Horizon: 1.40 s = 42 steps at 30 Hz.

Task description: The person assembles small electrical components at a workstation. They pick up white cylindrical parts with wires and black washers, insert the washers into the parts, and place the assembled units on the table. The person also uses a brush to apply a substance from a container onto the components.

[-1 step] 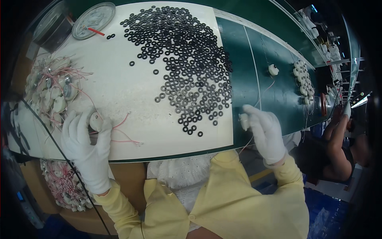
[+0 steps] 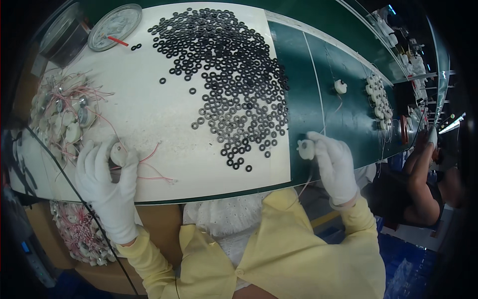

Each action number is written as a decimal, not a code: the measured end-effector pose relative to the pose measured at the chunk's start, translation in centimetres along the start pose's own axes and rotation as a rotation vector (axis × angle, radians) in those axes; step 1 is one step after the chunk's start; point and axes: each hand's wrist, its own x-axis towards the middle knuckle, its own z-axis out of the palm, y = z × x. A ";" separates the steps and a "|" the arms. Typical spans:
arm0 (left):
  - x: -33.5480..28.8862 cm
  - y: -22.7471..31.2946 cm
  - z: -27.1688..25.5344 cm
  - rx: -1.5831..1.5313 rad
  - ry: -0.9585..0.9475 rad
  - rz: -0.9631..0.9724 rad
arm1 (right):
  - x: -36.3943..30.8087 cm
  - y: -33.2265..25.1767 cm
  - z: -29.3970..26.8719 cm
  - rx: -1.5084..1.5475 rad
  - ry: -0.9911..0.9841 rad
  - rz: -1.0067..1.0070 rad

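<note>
My left hand [image 2: 105, 187], in a white glove, is closed around a small white round part [image 2: 118, 153] with thin red-and-white wires, like a little motor. It rests at the front left of the white work surface [image 2: 199, 172], beside a pile of similar wired parts [image 2: 69, 112]. My right hand [image 2: 334, 167], gloved too, pinches another white round part [image 2: 305, 149] between thumb and fingertips above the green mat [image 2: 311, 99]. A wire trails below that hand. Many small black rings [image 2: 234, 74] lie spread over the middle of the white surface.
One wired part [image 2: 340, 86] stands alone on the mat, and rows of them [image 2: 379, 102] stand farther right. A round lid [image 2: 114, 27] with a red stick [image 2: 118, 41] lies at the back left beside a clear tub [image 2: 64, 37]. Another person's arm [image 2: 420, 169] shows at far right.
The part in my right hand has turned and shows more of its face. The view has shifted very slightly; my left hand keeps its place.
</note>
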 end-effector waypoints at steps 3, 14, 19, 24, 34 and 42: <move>-0.2 0.2 -0.2 0.012 -0.015 -0.011 | -1.1 1.2 -1.4 -0.384 0.026 0.027; 0.1 0.0 -0.2 -0.004 -0.030 0.015 | -0.8 -1.0 -2.5 -0.408 -0.008 0.020; 0.1 0.1 -0.4 0.016 -0.043 0.014 | -0.8 -0.5 -4.0 -0.461 -0.005 -0.045; -0.2 0.1 -0.3 -0.018 -0.030 -0.013 | 1.1 4.8 -7.6 -0.673 0.037 -0.096; -1.1 -0.1 -0.4 -0.758 0.126 -0.499 | 2.8 11.3 -7.7 -0.226 0.070 0.134; -2.5 -2.1 0.0 -0.691 0.401 -0.385 | 3.9 7.1 -9.6 -0.597 0.040 0.114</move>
